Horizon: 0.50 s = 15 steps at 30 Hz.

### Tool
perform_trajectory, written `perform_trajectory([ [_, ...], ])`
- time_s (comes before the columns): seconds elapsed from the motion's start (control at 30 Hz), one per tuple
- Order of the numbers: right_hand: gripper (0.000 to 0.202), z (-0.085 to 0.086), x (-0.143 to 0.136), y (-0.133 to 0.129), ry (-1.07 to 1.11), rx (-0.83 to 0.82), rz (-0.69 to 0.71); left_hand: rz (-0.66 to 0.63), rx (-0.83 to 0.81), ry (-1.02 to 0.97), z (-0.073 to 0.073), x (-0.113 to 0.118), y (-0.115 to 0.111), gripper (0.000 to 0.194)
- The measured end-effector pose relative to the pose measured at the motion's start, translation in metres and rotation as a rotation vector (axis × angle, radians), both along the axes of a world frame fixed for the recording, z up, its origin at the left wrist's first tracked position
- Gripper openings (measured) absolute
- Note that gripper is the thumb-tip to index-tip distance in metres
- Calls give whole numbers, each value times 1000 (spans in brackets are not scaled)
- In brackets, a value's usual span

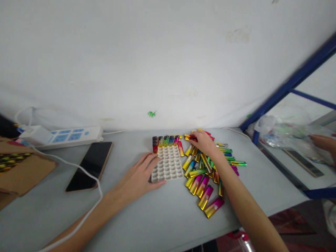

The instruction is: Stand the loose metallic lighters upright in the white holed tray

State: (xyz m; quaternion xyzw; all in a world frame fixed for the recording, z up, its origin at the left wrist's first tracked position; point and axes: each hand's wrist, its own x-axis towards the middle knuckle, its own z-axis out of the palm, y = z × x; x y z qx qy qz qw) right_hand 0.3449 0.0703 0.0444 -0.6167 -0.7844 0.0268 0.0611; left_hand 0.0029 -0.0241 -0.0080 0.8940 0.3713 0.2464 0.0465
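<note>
A white tray point(168, 164) with rows of small holes lies on the grey table. Lighters point(168, 140) stand upright along its back row and at its back left corner. My left hand point(143, 173) rests at the tray's left edge, fingers apart, thumb by the front edge. To the right spreads a loose pile of shiny lighters point(201, 185) in gold, pink, green, red and blue. My right hand point(203, 141) reaches over the back of this pile, its fingers closed round a red lighter point(193, 138).
At the left are a black phone point(90, 166), a white power strip point(76, 135), a white cable point(90, 175) and an open cardboard box point(28, 173). A blue metal frame point(279, 94) stands at right. Beyond it are plastic bags point(288, 131) and another person's hand point(324, 142).
</note>
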Motion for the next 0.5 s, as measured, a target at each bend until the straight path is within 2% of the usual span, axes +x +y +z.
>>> perform_trajectory([
  [0.3,24,10,-2,13,-59,-121,115,-30,21,-18,-4,-4,3,70],
  [0.5,27,19,4,19,0,-168,145,-41,27,-31,-5,-5,3,70],
])
